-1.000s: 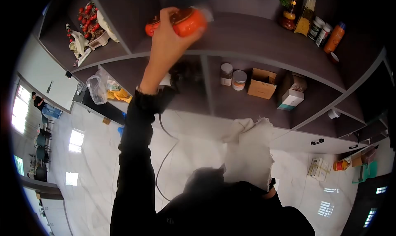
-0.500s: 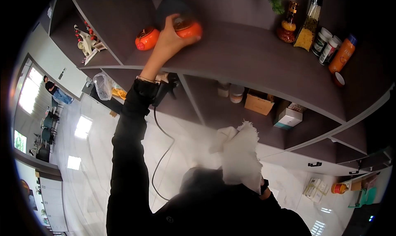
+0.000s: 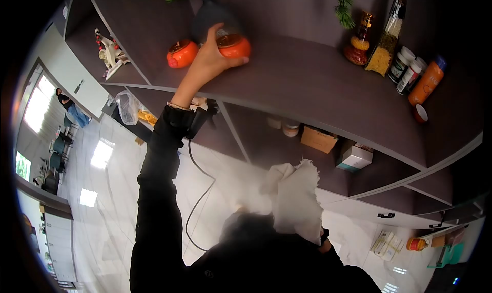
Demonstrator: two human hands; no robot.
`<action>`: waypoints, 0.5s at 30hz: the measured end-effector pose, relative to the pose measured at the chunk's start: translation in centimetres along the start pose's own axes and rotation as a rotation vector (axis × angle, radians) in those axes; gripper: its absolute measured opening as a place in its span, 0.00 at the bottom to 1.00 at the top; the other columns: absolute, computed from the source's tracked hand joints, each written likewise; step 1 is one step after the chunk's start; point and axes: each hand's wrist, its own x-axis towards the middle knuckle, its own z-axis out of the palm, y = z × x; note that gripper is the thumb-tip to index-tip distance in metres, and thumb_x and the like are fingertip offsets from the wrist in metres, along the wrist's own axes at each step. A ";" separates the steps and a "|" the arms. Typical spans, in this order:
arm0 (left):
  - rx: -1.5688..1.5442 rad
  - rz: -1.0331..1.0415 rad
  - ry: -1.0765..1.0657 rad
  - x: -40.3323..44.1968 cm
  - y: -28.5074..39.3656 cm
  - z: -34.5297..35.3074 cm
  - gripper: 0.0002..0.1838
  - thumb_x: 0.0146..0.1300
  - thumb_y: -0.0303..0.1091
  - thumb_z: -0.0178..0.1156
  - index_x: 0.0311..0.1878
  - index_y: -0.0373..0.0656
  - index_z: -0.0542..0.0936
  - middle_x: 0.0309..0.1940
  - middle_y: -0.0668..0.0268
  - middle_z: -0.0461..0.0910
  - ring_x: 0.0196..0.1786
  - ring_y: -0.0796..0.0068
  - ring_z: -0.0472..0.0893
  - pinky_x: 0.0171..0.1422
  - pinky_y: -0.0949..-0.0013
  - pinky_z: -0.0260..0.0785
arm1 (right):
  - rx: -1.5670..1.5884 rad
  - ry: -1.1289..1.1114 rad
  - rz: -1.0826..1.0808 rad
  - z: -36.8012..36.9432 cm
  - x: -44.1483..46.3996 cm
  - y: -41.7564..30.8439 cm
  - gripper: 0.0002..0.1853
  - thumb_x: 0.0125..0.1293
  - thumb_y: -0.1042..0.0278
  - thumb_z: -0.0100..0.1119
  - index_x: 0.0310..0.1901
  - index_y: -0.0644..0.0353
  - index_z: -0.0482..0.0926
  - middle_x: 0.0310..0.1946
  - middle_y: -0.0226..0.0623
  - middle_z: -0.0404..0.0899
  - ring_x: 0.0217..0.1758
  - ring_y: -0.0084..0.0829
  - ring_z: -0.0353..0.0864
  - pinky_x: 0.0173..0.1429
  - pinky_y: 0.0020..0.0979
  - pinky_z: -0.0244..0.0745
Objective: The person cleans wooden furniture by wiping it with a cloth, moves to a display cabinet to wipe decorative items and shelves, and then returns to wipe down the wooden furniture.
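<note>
The left hand (image 3: 214, 61) is curving round a round orange jar (image 3: 234, 47), its thumb and fingers spread over the sides and closing on it. The jar is standing at the upper shelf (image 3: 297, 77), toward its left end and nearer the back edge than the front; the fingers are partly covering its base. A second orange jar (image 3: 183, 54) is sitting just to its left, and a dark vase (image 3: 215, 17) is rising behind. Along the shelf's right end, a red-and-gold bottle (image 3: 360, 43), a tall grain-filled bottle (image 3: 382, 54) and an orange can (image 3: 427, 82) are standing, while a small cap (image 3: 420, 113) is lying by the front right corner. In the compartment below, a cardboard box (image 3: 319, 139) and a white box (image 3: 355, 158) are resting near its front edge. A pale cloth (image 3: 297, 200) is covering the right hand beside the watch (image 3: 324, 235), so I cannot tell how that hand is gripping. Underneath, the white marbled floor (image 3: 110, 206) is reflecting bright window light, and a cable (image 3: 211, 179) is hanging down over it. At far left, a person (image 3: 72, 107) is standing near a row of chairs (image 3: 56, 154).
</note>
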 end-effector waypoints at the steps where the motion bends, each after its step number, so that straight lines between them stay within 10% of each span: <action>1: -0.010 -0.012 -0.023 0.0 0.1 -0.2 0.58 0.44 0.49 0.79 0.74 0.39 0.55 0.58 0.44 0.77 0.64 0.48 0.76 0.68 0.59 0.68 | 0.003 0.001 0.004 0.1 0.0 0.0 0.26 0.62 0.63 0.62 0.60 0.63 0.74 0.59 0.43 0.76 0.62 0.46 0.75 0.69 0.42 0.65; 15: 0.146 0.037 0.367 -1.8 -4.2 -5.9 0.52 0.49 0.58 0.76 0.72 0.40 0.64 0.64 0.39 0.70 0.66 0.46 0.74 0.66 0.54 0.70 | -0.029 0.003 0.074 0.9 -0.1 -1.0 0.26 0.61 0.63 0.62 0.61 0.63 0.73 0.59 0.43 0.76 0.62 0.46 0.75 0.69 0.43 0.65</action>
